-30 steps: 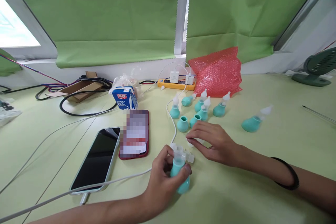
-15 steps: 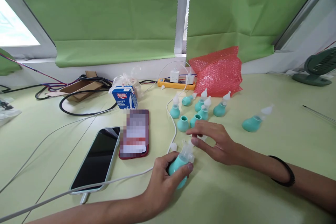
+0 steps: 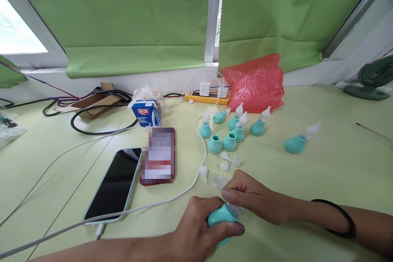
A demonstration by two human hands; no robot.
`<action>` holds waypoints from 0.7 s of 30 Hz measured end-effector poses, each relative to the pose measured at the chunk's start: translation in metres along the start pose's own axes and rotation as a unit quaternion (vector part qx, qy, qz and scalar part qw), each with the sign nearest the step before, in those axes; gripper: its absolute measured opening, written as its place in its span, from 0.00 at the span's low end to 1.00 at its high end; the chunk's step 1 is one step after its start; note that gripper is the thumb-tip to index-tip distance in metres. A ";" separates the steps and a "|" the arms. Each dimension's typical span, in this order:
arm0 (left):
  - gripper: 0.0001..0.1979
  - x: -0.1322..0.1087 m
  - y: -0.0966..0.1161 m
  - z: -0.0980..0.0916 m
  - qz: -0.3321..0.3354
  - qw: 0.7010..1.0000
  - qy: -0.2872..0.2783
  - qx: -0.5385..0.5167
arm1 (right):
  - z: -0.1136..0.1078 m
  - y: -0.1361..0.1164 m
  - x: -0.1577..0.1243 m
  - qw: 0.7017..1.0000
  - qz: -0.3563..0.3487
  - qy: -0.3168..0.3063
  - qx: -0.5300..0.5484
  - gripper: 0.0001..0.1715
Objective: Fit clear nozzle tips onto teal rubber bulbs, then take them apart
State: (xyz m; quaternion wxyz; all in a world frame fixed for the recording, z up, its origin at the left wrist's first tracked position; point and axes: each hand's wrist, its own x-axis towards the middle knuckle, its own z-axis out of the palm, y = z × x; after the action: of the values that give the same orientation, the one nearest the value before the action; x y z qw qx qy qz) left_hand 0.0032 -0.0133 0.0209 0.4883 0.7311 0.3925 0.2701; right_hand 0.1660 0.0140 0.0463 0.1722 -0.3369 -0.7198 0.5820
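Observation:
My left hand [image 3: 199, 225] is wrapped round the teal bulb of a nasal aspirator [image 3: 223, 215], which lies tilted with its clear plastic neck toward the right. Over that neck, my right hand [image 3: 251, 196] is closed in a pinch; its curled fingers hide whatever is between them. Just beyond the hands lie loose parts: a clear plastic piece [image 3: 217, 180], a white nozzle tip [image 3: 204, 173], another white tip [image 3: 225, 156] and a small translucent cup [image 3: 237, 161]. Two bare teal bulbs, a left one [image 3: 214, 144] and a right one [image 3: 230, 142], stand behind them.
Several aspirators with white tips stand behind the bulbs, one [image 3: 295, 144] lying apart at right. Two phones, a black-screened one [image 3: 113, 186] and a red-cased one [image 3: 158, 155], lie left by a white cable [image 3: 159, 203]. Farther back are a milk carton [image 3: 147, 114] and red bubble wrap [image 3: 254, 84].
Both hands have come nearer and the held aspirator has moved right and down, tipping over. My right hand has left the loose parts, curled its fingers and met the aspirator's neck.

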 end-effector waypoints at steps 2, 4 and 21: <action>0.16 -0.001 -0.001 -0.001 0.029 0.999 0.018 0.033 | 0.003 0.001 0.001 0.998 0.025 -0.001 0.052 0.24; 0.15 -0.001 0.000 -0.002 0.092 0.994 0.005 0.058 | 0.004 0.005 0.003 0.993 0.058 0.023 0.104 0.23; 0.13 0.000 -0.004 0.000 0.180 0.979 0.084 0.043 | -0.035 0.009 0.016 0.805 -0.101 0.268 -0.520 0.17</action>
State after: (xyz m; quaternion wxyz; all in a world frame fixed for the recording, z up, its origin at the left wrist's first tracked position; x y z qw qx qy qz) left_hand 0.0018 -0.0121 0.0174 0.3650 0.7848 0.3056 0.3970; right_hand 0.1801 0.0511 0.0446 0.2152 -0.4435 -0.8699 -0.0141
